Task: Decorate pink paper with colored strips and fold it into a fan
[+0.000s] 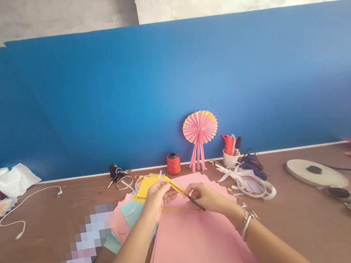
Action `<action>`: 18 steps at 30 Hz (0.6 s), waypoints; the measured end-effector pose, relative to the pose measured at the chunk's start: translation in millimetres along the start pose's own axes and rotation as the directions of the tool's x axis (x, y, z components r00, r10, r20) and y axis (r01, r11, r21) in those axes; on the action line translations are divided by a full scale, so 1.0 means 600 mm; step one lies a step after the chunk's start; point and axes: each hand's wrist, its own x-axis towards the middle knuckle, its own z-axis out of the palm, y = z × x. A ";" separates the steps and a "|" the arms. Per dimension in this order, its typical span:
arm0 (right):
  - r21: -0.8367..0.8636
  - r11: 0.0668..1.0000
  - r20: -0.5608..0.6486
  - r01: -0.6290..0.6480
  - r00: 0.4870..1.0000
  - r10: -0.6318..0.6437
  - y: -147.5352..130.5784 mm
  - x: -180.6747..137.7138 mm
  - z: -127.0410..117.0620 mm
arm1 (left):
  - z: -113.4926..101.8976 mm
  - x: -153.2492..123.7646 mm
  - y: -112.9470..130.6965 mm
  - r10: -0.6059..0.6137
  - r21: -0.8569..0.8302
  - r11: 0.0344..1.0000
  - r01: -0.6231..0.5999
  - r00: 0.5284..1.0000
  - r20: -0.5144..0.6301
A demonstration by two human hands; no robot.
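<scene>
My left hand [158, 197] is closed in a pinch on a narrow yellow paper strip [174, 185], held just above a stack of pink paper sheets [197, 240]. My right hand [206, 196] is closed too; it grips the strip's other end together with a thin dark stick-like tool [196, 202] that I cannot name. Both hands meet over the far end of the pink stack. Yellow and pale blue sheets [131, 208] stick out from under the stack on the left.
A pink and yellow paper fan [199, 127] leans on the blue wall, beside a red thread spool [173, 164] and a white cup with tools [230, 156]. White tape rolls [255, 185], keys [117, 173], a white cable [29, 205], a round white lamp base [315, 171] lie around.
</scene>
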 end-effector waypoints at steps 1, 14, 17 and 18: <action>0.001 1.000 -0.001 -0.001 1.000 0.001 -0.001 0.000 0.000 | 0.001 -0.001 0.000 -0.002 0.006 1.000 0.002 1.000 0.006; 0.016 1.000 0.009 -0.001 1.000 0.001 -0.004 0.001 0.002 | 0.002 0.001 -0.007 0.008 -0.023 1.000 -0.007 1.000 0.030; 0.013 1.000 0.013 -0.001 1.000 0.001 -0.003 0.001 0.001 | 0.001 0.002 -0.011 0.009 -0.045 0.999 -0.009 1.000 0.016; 0.013 1.000 0.014 -0.001 1.000 0.001 -0.002 0.002 0.001 | 0.001 0.003 -0.012 0.010 -0.049 0.999 -0.009 1.000 0.016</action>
